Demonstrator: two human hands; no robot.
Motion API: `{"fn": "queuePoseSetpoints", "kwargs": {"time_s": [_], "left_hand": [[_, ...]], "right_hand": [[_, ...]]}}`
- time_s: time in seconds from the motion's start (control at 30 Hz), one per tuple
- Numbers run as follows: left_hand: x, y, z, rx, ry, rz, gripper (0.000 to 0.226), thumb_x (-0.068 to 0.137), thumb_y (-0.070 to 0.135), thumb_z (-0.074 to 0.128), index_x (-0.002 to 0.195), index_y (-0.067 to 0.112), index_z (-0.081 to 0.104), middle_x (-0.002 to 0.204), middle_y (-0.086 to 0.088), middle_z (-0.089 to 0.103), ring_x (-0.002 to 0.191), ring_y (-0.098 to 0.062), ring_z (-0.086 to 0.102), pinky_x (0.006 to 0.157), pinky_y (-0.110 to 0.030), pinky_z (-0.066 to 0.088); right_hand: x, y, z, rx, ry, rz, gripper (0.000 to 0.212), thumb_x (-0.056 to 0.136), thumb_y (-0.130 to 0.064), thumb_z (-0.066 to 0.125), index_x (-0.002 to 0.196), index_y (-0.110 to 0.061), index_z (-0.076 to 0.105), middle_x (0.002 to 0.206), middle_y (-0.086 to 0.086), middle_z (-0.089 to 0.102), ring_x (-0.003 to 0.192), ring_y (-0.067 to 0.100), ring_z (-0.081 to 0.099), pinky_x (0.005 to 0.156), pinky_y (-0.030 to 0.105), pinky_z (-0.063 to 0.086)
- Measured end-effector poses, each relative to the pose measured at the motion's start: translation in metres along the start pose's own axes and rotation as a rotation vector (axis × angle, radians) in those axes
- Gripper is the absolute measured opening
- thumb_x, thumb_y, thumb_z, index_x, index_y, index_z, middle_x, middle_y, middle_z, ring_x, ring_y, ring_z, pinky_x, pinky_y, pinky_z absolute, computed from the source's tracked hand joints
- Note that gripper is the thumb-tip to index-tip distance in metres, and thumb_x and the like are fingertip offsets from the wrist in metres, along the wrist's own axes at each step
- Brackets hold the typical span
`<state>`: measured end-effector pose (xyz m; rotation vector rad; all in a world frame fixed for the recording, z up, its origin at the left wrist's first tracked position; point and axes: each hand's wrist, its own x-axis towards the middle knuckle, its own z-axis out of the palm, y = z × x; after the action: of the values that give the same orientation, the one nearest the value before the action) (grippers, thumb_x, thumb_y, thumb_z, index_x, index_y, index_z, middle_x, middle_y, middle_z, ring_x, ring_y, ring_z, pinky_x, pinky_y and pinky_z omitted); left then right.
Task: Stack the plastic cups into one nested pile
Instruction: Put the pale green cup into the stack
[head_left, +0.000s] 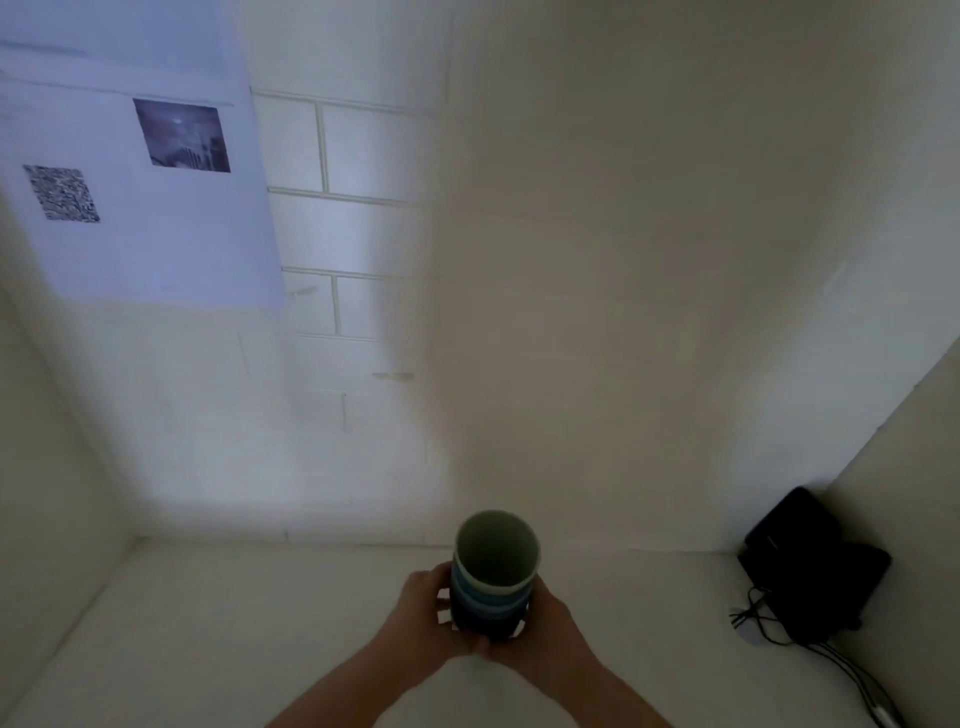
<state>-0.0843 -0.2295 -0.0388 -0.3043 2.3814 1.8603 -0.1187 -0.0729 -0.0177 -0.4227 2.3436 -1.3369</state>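
A nested pile of plastic cups stands upright at the lower middle of the head view, over a white table. Its top cup is pale green with its mouth open upward; blue rims show below it and the bottom cup is dark. My left hand wraps the pile's left side. On the right side and under the base, my right hand holds it. The fingertips of both hands meet at the bottom of the pile. Whether the base touches the table is hidden.
White walls close in the table at the back, left and right. A black device with cables sits in the right back corner. A sheet of paper with a picture and a QR code hangs on the left wall.
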Motion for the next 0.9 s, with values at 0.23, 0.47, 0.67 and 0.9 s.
{"fn": "queuePoseSetpoints", "kwargs": {"time_s": [0.23,0.47,0.67,0.9], "left_hand": [[0.037,0.01,-0.014,-0.036,0.025,-0.012,0.061,0.063,-0.005,0.078,0.115,0.01,0.05,0.101,-0.002,0.06,0.094,-0.021,0.059,0.075,-0.025,0.054],[0.042,0.001,-0.009,-0.059,0.026,-0.034,0.061,0.066,-0.001,0.077,0.118,0.012,0.048,0.098,0.005,0.058,0.095,-0.019,0.059,0.075,-0.023,0.053],[0.039,-0.008,-0.002,-0.071,0.059,-0.041,0.063,0.066,0.005,0.079,0.12,0.011,0.047,0.113,-0.007,0.057,0.103,-0.023,0.056,0.083,-0.031,0.046],[0.032,-0.012,0.003,-0.032,0.048,-0.023,0.057,0.074,0.01,0.073,0.122,0.014,0.044,0.123,-0.006,0.052,0.109,-0.024,0.056,0.066,-0.009,0.052]], "right_hand": [[0.059,0.006,0.003,-0.069,0.063,0.102,0.073,0.06,-0.016,0.08,0.123,-0.015,0.044,0.121,0.003,0.058,0.117,0.023,0.053,0.099,0.035,0.046],[0.062,0.022,0.008,-0.03,0.09,0.123,0.076,0.058,-0.021,0.082,0.123,-0.017,0.044,0.124,0.007,0.058,0.115,0.026,0.055,0.098,0.041,0.048],[0.057,0.033,0.01,0.016,0.091,0.113,0.073,0.062,-0.022,0.081,0.124,-0.021,0.042,0.116,0.0,0.057,0.113,0.022,0.055,0.095,0.038,0.05],[0.048,0.029,0.015,0.0,0.09,0.104,0.076,0.066,-0.022,0.079,0.129,-0.022,0.035,0.113,-0.005,0.053,0.116,0.017,0.052,0.089,0.021,0.045]]}}
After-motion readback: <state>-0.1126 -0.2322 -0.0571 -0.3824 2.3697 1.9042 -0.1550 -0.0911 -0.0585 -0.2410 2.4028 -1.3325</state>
